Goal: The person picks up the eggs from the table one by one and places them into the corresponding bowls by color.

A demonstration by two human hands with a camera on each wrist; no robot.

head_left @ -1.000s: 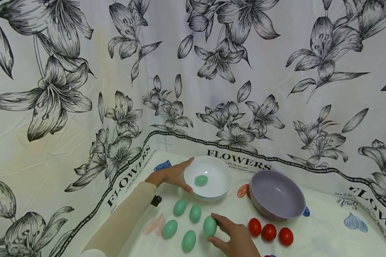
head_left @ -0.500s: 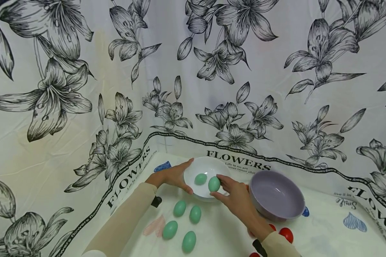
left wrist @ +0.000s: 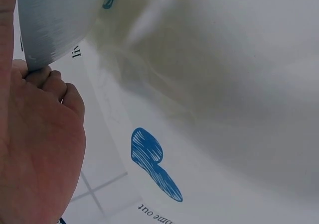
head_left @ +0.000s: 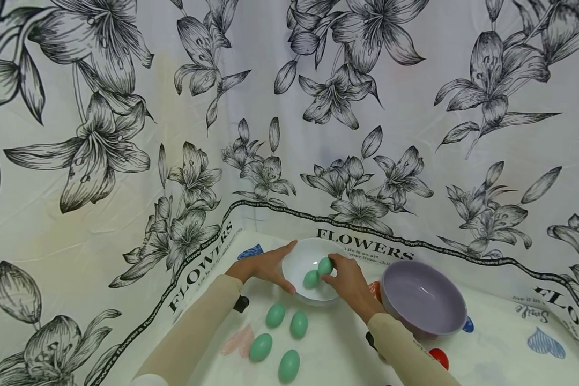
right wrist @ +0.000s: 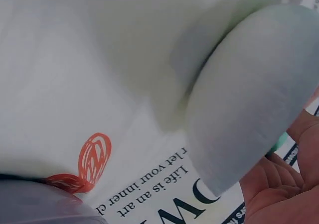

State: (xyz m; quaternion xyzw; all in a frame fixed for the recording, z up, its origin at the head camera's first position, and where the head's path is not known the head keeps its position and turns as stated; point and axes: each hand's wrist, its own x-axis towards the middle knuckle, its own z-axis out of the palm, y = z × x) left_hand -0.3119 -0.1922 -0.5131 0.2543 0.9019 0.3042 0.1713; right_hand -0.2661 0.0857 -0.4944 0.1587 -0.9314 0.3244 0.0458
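Observation:
A white bowl [head_left: 297,264] stands on the patterned cloth. My left hand [head_left: 268,266] holds it at its left side, thumb toward the front and fingers toward the back; in the left wrist view its fingers [left wrist: 52,84] lie curled against the bowl's outer wall. Over the inside of the bowl, my right hand [head_left: 349,282] pinches a green egg [head_left: 325,266] between thumb and fingers. A second green egg [head_left: 311,279] lies in the bowl, appearing to touch the held one. In the right wrist view the bowl's wall [right wrist: 249,94] hides most of the held egg.
Several green eggs, one of them nearest the front [head_left: 289,366], lie on the cloth before the white bowl. A purple bowl [head_left: 422,295] stands to the right. Beside my right sleeve shows a red egg [head_left: 439,358]. Flower-printed cloth [head_left: 347,134] hangs behind.
My right hand has carried the green egg from the cloth forward into the white bowl and lowered it beside the other egg. The left hand keeps its hold on the bowl.

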